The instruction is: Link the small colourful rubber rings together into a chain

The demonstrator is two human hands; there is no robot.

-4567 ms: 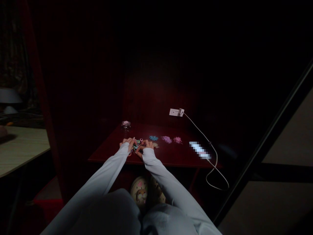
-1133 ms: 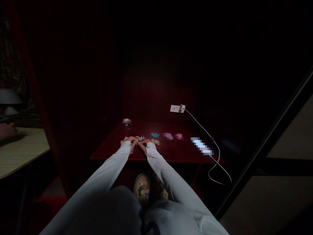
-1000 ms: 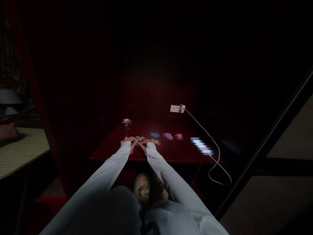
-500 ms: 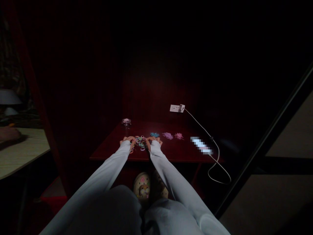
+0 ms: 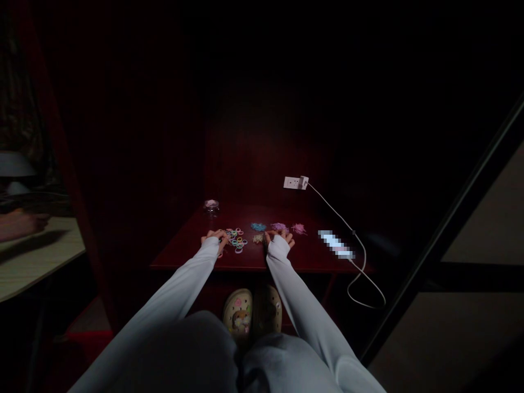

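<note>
Mixed pastel elastic hair ties (image 5: 237, 240) lie loosely at the middle of the dark red tabletop (image 5: 184, 248). My left hand (image 5: 213, 237) is at their left edge, its fingers bent and touching the nearest ones; what is between the fingertips is hidden. My right hand (image 5: 280, 240) is over the table just right of a small pale-yellow pile of bands (image 5: 257, 238), thumb and forefinger close together. Anything they pinch is too small to make out. Behind it are a blue pile (image 5: 258, 226), a partly covered purple pile (image 5: 279, 226) and a pink pile (image 5: 298, 228).
A clear jar (image 5: 212, 206) stands at the back left. A pixelated phone (image 5: 335, 244) lies at the right, its white cable (image 5: 333, 208) running to a wall socket (image 5: 295, 183). Another person's hand (image 5: 24, 224) is over a separate light table (image 5: 53, 240).
My right hand has moved right, from the mixed hair ties to beside the pale-yellow pile, uncovering that pile. My left hand has stayed nearly in place. The other person's hand has shifted right.
</note>
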